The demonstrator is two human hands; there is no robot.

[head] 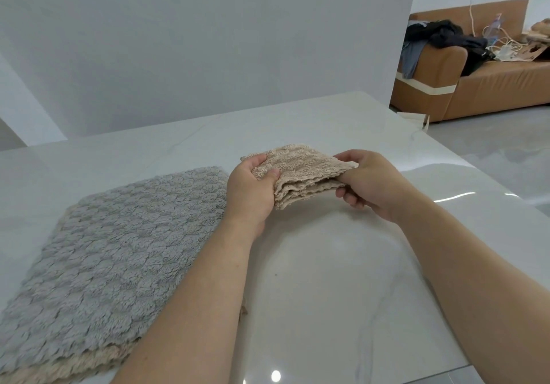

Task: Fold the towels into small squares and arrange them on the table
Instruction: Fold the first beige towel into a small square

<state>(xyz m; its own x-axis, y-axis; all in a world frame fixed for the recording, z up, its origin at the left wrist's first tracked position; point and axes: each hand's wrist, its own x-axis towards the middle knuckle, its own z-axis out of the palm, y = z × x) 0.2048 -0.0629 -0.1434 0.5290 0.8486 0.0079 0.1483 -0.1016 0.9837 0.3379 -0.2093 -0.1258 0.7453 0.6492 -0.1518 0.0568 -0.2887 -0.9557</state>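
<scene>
Above the table point(327, 264): beige towel point(300, 175), folded small, is hovering between both hands.
Left hand point(250, 193): pinching its left edge.
Right hand point(369, 184): clamping the right edge (long axis running hand to hand).
Waiting: grey towel point(113, 249), lying flat, nearer the left hand.

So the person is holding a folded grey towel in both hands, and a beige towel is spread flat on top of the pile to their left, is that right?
Not quite: the colours are swapped. In the head view, both the left hand and the right hand hold the folded beige towel, and the towel spread flat on top of the pile to the left is the grey towel. Beige cloth only peeks out beneath it.
</scene>
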